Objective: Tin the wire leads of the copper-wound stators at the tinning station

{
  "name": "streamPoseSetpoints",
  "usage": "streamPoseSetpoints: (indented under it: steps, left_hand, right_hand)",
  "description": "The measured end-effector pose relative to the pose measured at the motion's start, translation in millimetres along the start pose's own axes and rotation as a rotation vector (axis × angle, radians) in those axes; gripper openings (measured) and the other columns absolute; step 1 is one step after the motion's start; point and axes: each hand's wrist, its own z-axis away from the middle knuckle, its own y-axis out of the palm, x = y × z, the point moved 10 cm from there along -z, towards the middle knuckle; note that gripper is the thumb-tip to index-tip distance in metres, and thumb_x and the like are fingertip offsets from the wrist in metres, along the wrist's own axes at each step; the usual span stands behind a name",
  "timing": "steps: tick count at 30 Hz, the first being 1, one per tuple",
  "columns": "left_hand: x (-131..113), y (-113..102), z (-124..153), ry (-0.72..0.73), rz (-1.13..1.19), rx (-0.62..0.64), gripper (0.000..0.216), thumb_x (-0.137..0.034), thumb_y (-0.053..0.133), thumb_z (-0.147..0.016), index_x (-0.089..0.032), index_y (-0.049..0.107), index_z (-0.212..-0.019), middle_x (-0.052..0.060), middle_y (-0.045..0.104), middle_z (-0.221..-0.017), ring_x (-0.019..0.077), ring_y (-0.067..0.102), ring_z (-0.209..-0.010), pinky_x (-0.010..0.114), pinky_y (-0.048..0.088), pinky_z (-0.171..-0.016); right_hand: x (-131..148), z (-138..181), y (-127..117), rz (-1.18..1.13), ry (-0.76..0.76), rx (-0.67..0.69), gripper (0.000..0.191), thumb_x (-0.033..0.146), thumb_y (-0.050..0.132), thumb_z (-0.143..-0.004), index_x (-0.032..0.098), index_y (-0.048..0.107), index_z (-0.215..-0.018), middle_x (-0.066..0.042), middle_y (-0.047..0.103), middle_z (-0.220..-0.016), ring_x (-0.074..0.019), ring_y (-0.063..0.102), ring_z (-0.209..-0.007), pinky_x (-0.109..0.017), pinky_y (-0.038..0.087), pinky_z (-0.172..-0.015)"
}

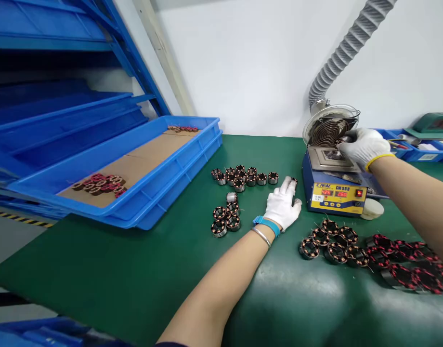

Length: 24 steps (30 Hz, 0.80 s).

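My left hand (283,204), in a white glove, rests on the green mat (98,270) with its fingers closed over a small wound stator, only partly visible at the fingertips. My right hand (364,146), also gloved, is up at the blue and yellow solder pot (335,193), pinching a stator over its square bath next to the round wire fan guard (330,127). A row of copper-wound stators (243,176) lies just left of my left hand. A smaller cluster of stators (226,218) sits nearer to me.
Stacked blue trays (142,202) with cardboard liners and a few stators stand at the left, under blue shelving. A grey ribbed extraction hose (346,48) rises behind the fan. More stators, copper (333,246) and red-wound (405,267), lie at the right front. Blue bins (420,149) sit far right.
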Motion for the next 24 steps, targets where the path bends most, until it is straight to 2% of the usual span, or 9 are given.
streamPoseSetpoints:
  steps: [4, 9, 19, 24]
  left_hand:
    - [-6.5, 3.6, -5.2, 0.049, -0.032, 0.015, 0.067, -0.039, 0.051, -0.091, -0.016, 0.038, -0.152, 0.008, 0.032, -0.164, 0.0309, 0.046, -0.134, 0.045, 0.041, -0.110]
    - [-0.3, 5.6, -7.0, -0.010, -0.045, 0.000, 0.073, -0.046, 0.055, -0.089, -0.016, 0.037, -0.153, 0.014, 0.030, -0.164, 0.0335, 0.037, -0.141, 0.045, 0.036, -0.114]
    - [4.2, 6.9, -12.2, -0.052, -0.051, -0.010, 0.073, -0.048, 0.057, -0.088, -0.017, 0.039, -0.152, 0.015, 0.030, -0.163, 0.0343, 0.037, -0.142, 0.046, 0.035, -0.114]
    - [5.1, 5.7, -17.0, -0.064, -0.061, -0.019, 0.071, -0.046, 0.058, -0.088, -0.017, 0.041, -0.151, 0.016, 0.032, -0.162, 0.0348, 0.039, -0.141, 0.046, 0.037, -0.113]
  right_hand:
    - [5.9, 2.4, 4.6, -0.008, -0.030, 0.006, 0.047, 0.042, 0.058, -0.086, 0.023, 0.069, -0.128, -0.012, 0.068, -0.114, -0.0165, 0.053, -0.084, -0.030, 0.036, -0.077]
    - [4.6, 1.4, 6.8, -0.002, -0.034, 0.014, 0.045, 0.041, 0.057, -0.086, 0.025, 0.069, -0.127, -0.012, 0.067, -0.116, -0.0178, 0.053, -0.086, -0.031, 0.036, -0.077]
    - [0.1, 2.6, -2.5, -0.024, 0.027, -0.028, 0.049, 0.044, 0.057, -0.086, 0.025, 0.067, -0.129, -0.012, 0.069, -0.111, -0.0191, 0.054, -0.085, -0.033, 0.037, -0.076]
    - [4.4, 8.4, 2.0, -0.032, -0.008, 0.004, 0.047, 0.044, 0.059, -0.085, 0.022, 0.069, -0.126, -0.012, 0.067, -0.114, -0.0172, 0.054, -0.087, -0.031, 0.038, -0.079]
